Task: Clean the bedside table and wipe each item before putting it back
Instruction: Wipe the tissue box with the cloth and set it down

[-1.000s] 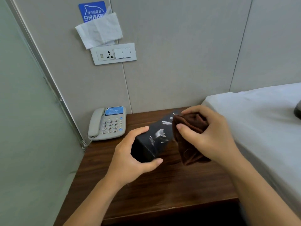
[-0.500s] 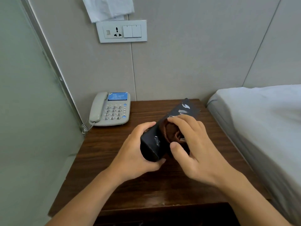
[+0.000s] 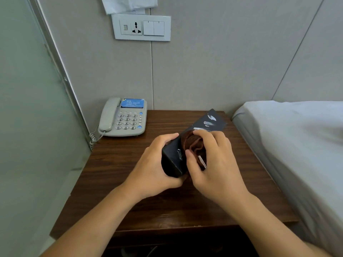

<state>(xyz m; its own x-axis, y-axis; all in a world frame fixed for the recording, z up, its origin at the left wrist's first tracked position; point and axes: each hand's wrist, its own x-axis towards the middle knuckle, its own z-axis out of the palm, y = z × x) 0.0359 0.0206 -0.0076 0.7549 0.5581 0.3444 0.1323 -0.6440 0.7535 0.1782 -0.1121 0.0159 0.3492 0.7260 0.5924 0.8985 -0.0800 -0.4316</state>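
I hold a long black box [image 3: 175, 160] in the middle of the frame, above the wooden bedside table [image 3: 130, 173]. My left hand [image 3: 154, 171] grips its near end, thumb over the top edge and fingers curled underneath. The box runs away from me toward the upper right, its far end with pale leaf-like marks sticking out beyond my knuckles. My right hand [image 3: 215, 164] is just right of the left, clamped on a bunched brown cloth [image 3: 194, 145] that I press against the box's upper face; the cloth sits between my thumb and fingers, touching the box at its middle. A grey telephone [image 3: 123, 117] rests on the table's far left corner, well apart from my hands. On the wall at upper centre is a socket and switch panel [image 3: 142, 27]. A white bed [image 3: 297, 145] fills the right side.
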